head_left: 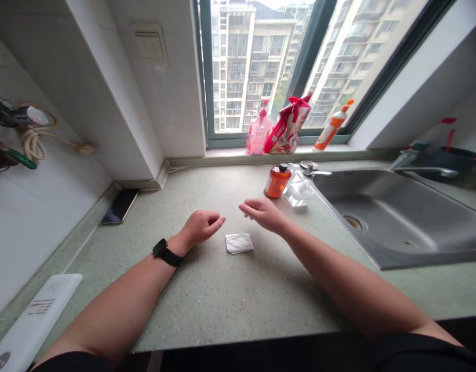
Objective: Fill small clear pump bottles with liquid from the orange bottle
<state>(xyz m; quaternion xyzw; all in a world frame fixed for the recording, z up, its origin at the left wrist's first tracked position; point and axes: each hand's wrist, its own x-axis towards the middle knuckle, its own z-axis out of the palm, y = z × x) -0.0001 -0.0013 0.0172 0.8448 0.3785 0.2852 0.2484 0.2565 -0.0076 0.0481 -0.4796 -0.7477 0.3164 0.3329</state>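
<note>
A folded white tissue lies flat on the speckled green countertop, just below the gap between my hands. My left hand, with a black watch on its wrist, rests in a loose fist on the counter, left of the tissue. Opposite it, my right hand is also curled closed, its thumb pointing left. Nothing shows in either hand, and neither touches the tissue. Behind my right hand stands an orange bottle with a black cap, beside some clear plastic packaging.
A steel sink with a faucet takes up the right side. At the left lie a phone and a long white device. A pink pump bottle, a red bag and an orange-white bottle line the windowsill.
</note>
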